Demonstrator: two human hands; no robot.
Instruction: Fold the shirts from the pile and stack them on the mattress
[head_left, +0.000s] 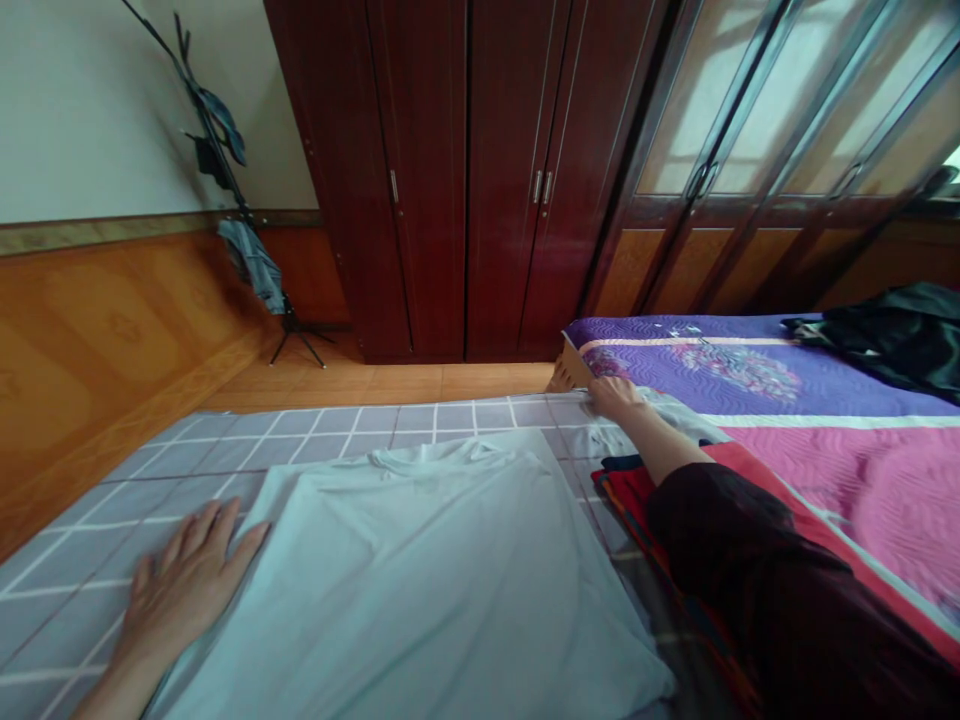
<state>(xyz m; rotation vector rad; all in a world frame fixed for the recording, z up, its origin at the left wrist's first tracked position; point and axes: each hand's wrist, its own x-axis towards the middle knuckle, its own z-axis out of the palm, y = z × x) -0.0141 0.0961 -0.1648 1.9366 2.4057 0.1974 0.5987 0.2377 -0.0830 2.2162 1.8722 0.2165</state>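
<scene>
A white T-shirt (420, 570) lies spread out on a grey checked sheet (67, 560), its neckline at the far end. My left hand (187, 570) rests flat beside the shirt's left edge, fingers stretched, with the thumb reaching toward the cloth. Far out to the right, my right hand (616, 398) is closed at the bed's far edge, next to a crumpled pale cloth (600, 440). Its fingertips are hidden, so what it grips cannot be made out. Under my right forearm are folded red and dark clothes (630, 490).
A purple and pink quilted bedcover (750, 370) spreads on the right, with a black garment (892, 340) on it. Beyond the bed stands a dark red wardrobe (420, 200). At the back left is a coat stand (225, 170) with clothes hanging from it.
</scene>
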